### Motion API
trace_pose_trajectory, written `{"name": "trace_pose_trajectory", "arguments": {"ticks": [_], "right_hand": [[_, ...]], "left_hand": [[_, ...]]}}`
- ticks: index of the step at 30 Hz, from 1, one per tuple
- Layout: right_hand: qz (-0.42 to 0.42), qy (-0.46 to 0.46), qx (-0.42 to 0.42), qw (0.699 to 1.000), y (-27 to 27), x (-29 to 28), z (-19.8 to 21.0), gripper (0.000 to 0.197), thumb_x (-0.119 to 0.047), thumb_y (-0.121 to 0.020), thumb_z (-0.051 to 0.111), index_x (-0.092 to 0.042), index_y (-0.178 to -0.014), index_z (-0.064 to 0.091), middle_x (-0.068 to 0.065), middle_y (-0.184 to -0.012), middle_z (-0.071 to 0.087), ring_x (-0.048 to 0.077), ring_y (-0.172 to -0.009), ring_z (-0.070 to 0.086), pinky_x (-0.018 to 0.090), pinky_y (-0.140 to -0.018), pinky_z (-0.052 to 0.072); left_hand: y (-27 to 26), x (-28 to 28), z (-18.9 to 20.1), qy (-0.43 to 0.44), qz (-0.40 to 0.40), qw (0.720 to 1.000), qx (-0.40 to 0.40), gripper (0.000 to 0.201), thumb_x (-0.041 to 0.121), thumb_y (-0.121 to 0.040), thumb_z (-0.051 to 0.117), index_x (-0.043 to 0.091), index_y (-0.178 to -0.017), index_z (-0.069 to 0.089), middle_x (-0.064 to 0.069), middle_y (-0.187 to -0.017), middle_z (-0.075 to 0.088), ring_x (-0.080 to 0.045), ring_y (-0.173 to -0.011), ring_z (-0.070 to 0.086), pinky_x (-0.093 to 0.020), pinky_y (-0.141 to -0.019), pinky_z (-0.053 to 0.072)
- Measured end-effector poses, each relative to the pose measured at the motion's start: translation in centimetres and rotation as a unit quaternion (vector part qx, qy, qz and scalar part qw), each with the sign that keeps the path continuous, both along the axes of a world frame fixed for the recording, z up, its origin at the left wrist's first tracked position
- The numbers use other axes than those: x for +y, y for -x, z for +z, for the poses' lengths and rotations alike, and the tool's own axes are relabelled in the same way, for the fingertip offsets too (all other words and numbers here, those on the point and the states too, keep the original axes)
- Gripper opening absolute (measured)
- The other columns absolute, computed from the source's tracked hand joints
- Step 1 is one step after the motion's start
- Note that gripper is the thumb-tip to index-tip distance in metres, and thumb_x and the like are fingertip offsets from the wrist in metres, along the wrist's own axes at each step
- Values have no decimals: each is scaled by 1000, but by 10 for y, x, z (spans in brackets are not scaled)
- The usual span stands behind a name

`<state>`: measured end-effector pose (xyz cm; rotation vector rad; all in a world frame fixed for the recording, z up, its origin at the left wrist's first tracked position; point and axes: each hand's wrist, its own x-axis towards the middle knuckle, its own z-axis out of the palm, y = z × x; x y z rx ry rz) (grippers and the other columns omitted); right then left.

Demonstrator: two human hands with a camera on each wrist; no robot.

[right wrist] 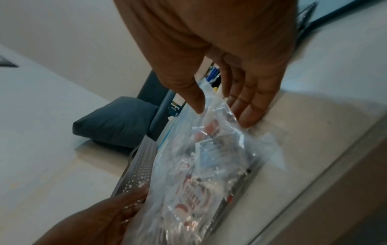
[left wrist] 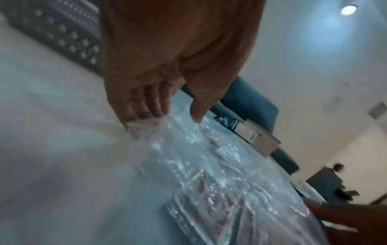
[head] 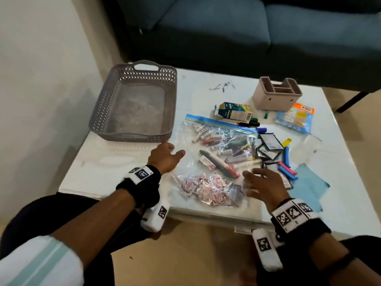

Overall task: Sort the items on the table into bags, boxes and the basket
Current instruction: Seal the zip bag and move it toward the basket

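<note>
A small clear bag of red-and-white sachets (head: 210, 190) (left wrist: 209, 199) (right wrist: 199, 182) lies at the table's front edge. My left hand (head: 175, 150) (left wrist: 170, 118) touches its left end with straight fingers, thumb apart. My right hand (head: 250, 182) (right wrist: 222, 112) rests at its right end, fingers spread, with a raised fold of plastic between thumb and fingers. Behind it lies a large zip bag of markers (head: 222, 145). An empty grey basket (head: 132, 139) (left wrist: 62, 38) (right wrist: 138, 169) stands at the back left.
A beige organiser box (head: 277, 98) stands at the back right. Nearby lie a small carton (head: 235, 112), loose markers, an orange-blue packet (head: 294, 118), black cards (head: 268, 145), blue and pink clips (head: 285, 164) and a blue sheet (head: 309, 186). A dark sofa (head: 226, 27) is behind the table.
</note>
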<state>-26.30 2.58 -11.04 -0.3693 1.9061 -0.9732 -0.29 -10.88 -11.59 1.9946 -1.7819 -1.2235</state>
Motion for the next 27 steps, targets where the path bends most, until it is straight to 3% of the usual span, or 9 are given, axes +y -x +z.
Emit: {"name": "trace_pose_trajectory", "arguments": {"ticks": [2, 3, 5, 9, 13, 16, 20, 24, 27], "right_hand": [[-14, 24, 7, 1000, -1, 0, 0, 35, -4, -87, 77, 4, -118, 65, 23, -91, 71, 27, -69, 62, 36, -62, 54], [-17, 38, 6, 999, 0, -2, 1, 30, -1, -87, 75, 5, -115, 67, 21, -90, 71, 27, -68, 62, 34, -62, 53], [-8, 61, -15, 998, -2, 0, 15, 17, 4, -89, 70, 5, -105, 69, 19, -88, 68, 24, -68, 60, 33, -65, 53], [25, 115, 17, 993, -2, 0, 58, 12, 7, -89, 68, -5, -87, 69, 18, -84, 69, 24, -67, 60, 35, -69, 54], [62, 194, 41, 978, -4, 0, 108, 13, 7, -89, 68, 8, -102, 69, 25, -90, 69, 27, -68, 59, 32, -63, 52], [97, 237, 44, 966, -16, -16, 145, 14, -2, -89, 72, 0, -102, 72, 16, -91, 75, 24, -72, 66, 30, -62, 55], [115, 267, 8, 957, -53, -68, 168, 10, -5, -90, 72, -3, -99, 69, 11, -86, 75, 17, -67, 67, 31, -66, 57], [121, 271, -6, 955, -96, -144, 165, 10, 0, -88, 75, -2, -96, 70, 16, -86, 76, 24, -68, 67, 36, -69, 61], [128, 256, -11, 958, -120, -189, 152, 13, 4, -87, 74, -1, -96, 66, 19, -84, 73, 25, -62, 65, 39, -66, 62]], "left_hand": [[-2, -3, -2, -20, 49, 996, 72, 31, 40, -87, 77, 17, -107, 72, -10, -112, 75, -26, -95, 70, -35, -77, 59], [-2, -2, -1, -23, 59, 993, 99, 23, 35, -87, 77, 16, -100, 73, -10, -101, 77, -24, -82, 69, -29, -63, 56], [-5, 3, 6, -25, 68, 989, 131, 16, 28, -88, 76, 14, -96, 74, -9, -86, 75, -21, -69, 63, -24, -54, 47], [-13, 19, 47, -10, 37, 983, 182, 10, 23, -91, 73, 14, -89, 71, -2, -72, 67, -14, -59, 56, -21, -54, 42], [-36, 28, 102, 26, 12, 969, 245, 11, 21, -93, 74, 12, -90, 70, -1, -74, 68, -12, -62, 58, -25, -61, 46], [-63, 16, 146, 94, 23, 957, 273, 11, 20, -92, 75, 10, -93, 71, -1, -75, 68, -9, -62, 58, -26, -62, 51], [-105, -24, 189, 173, 68, 950, 252, 10, 23, -88, 80, 16, -92, 74, 3, -70, 70, -6, -57, 58, -24, -60, 51], [-148, -82, 198, 234, 127, 943, 201, 26, 25, -80, 86, 24, -94, 65, -12, -83, 76, -21, -68, 65, -31, -65, 51], [-167, -117, 183, 252, 132, 949, 132, 25, 25, -82, 83, 25, -86, 58, -13, -83, 77, -29, -72, 70, -39, -71, 57]]}}
